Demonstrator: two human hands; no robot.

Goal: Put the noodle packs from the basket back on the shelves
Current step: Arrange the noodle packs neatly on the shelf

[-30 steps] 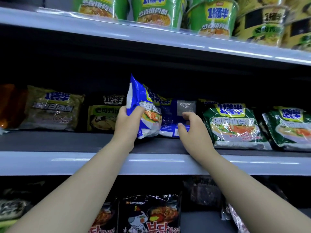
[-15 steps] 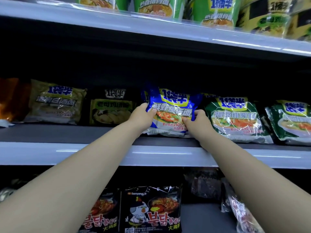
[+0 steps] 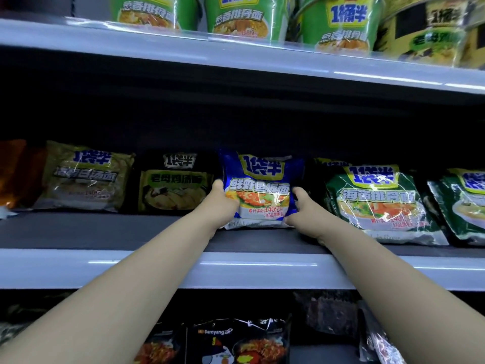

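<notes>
1. Nearest the viewer, on the lowest shelf, stand black Samyang noodle packs [image 3: 244, 342] with red lettering, and a crinkled clear-wrapped pack [image 3: 378, 345] sits to their right in the shadow.
2. Two bare forearms reach up and forward over the pale front edge of the middle shelf [image 3: 262, 270].
3. The left hand [image 3: 223, 203] presses against the left side of a blue shrimp noodle pack [image 3: 258, 189], fingers wrapped round its edge.
4. The right hand [image 3: 301, 206] grips the pack's right side, its fingers curled behind the wrapper and partly hidden there.
5. The blue pack stands on the middle shelf, leaning back slightly, its lower seam touching the dark shelf board; it sits between a black chicken-soup pack [image 3: 174, 183] on its left and a green rib-noodle pack [image 3: 378, 203] on its right.
6. Further left lies an olive-yellow noodle pack [image 3: 84, 177], and beyond it an orange pack [image 3: 13, 172] is cut off at the frame edge.
7. At the far right another green pack [image 3: 464, 203] lies partly out of view.
8. Above, on the top shelf [image 3: 236, 59], stand green cup noodles [image 3: 242, 15] in a row, with dark olive cups [image 3: 433, 27] beside them on the right.
</notes>
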